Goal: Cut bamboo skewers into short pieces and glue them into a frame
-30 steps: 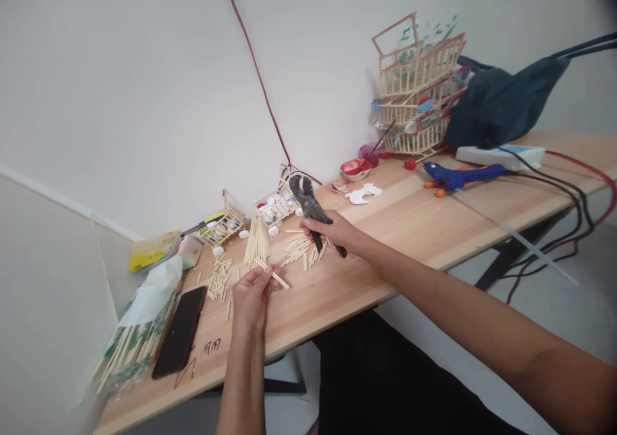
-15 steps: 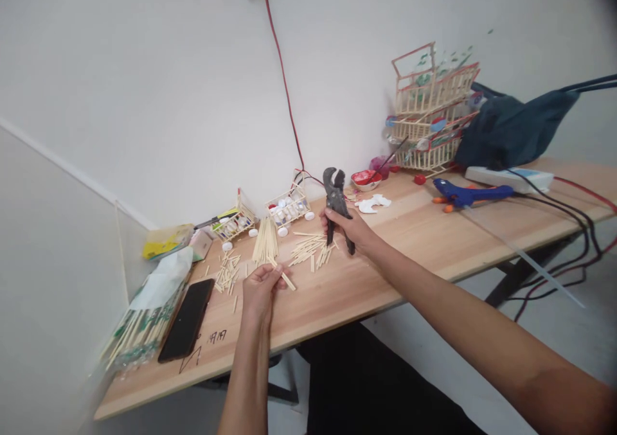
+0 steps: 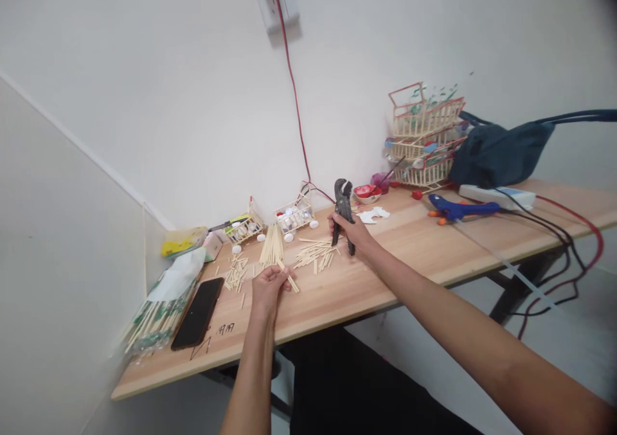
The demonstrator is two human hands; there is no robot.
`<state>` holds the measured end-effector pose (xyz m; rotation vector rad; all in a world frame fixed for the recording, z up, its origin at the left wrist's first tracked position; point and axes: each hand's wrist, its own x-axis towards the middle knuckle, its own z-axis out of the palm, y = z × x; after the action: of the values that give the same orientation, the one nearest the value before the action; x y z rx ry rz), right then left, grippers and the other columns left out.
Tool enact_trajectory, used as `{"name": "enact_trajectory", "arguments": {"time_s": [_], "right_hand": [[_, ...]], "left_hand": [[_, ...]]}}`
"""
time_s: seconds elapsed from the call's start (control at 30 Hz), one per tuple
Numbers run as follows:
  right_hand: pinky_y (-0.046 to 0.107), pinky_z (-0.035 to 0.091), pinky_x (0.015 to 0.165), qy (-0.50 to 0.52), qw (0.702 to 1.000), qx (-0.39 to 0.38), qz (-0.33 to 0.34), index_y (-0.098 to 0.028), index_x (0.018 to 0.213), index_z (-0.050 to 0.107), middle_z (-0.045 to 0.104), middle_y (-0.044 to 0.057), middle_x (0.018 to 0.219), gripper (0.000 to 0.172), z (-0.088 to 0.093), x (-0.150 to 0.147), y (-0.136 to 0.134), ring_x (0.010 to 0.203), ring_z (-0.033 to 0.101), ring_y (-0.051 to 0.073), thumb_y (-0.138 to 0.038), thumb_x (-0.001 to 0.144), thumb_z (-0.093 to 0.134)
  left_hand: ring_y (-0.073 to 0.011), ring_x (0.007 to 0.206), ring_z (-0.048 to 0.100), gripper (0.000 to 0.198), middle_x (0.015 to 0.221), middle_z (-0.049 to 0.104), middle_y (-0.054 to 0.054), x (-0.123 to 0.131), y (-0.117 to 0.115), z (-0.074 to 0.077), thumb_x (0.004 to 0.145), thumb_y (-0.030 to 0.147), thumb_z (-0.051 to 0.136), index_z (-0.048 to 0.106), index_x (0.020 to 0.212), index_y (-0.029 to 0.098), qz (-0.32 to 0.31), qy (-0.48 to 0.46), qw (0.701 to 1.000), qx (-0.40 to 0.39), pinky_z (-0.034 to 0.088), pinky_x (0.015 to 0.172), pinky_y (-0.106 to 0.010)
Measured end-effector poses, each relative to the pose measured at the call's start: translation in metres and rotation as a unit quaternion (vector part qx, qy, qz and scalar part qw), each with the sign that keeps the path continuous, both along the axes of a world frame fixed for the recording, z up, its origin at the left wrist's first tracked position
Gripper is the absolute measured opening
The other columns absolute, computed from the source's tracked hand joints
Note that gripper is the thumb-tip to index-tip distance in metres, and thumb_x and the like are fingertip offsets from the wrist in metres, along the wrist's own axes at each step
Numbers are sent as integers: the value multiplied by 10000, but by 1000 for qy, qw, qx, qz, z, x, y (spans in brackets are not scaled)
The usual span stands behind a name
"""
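- Black cutter (image 3: 342, 197), tilted toward the left one second ago, now turned nearly upright — head up, handles spread below, well apart from the pale sticks (image 3: 295, 285) of the left hand (image 3: 268, 286).
- By judgement, meaning no cutting at this instant, rather a pause with cutter and sticks both kept ready.
- Also changed: view raised, with wall socket (image 3: 277, 8) now fully in sight.
- Left hand: closed in a pinch, thumb against fingers, pale sticks between; lower end slanting down to the right, over the surface (image 3: 366, 284). Cannot tell the exact number of sticks.
- Right hand (image 3: 353, 228): curled around the cutter handles, not fully squeezed; forearm reaching in from lower right, almost straight.
- Near and below the right hand, loose pile of cut pieces (image 3: 315, 255); just behind the left hand, fan of long sticks (image 3: 272, 245); farther left, smaller pieces (image 3: 235, 274) and phone (image 3: 197, 313), lying flat.
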<state>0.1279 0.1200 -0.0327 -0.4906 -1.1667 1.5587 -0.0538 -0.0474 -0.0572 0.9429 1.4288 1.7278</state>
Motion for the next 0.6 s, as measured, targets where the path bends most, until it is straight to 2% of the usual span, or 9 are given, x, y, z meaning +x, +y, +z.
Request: {"name": "enact_trajectory", "arguments": {"time_s": [0.37,0.6], "right_hand": [[251,495,577,77,997,-10,-24,-163,813,586,556,-26,641,383,1,5,5,558,541,100,-464,638,747],[269,497,579,42,999,15,-27,-169,800,579,549,-21,640,402,2,6,3,555,530,107,-501,634,734]], "left_hand": [[-76,471,530,325,674,706,-89,0,-1,1,579,318,815,594,701,113,11,-21,1000,11,415,507,-205],[-72,483,522,352,652,691,-63,2,-2,5,554,328,829,618,728,107,21,-49,998,21,416,533,-206]]}}
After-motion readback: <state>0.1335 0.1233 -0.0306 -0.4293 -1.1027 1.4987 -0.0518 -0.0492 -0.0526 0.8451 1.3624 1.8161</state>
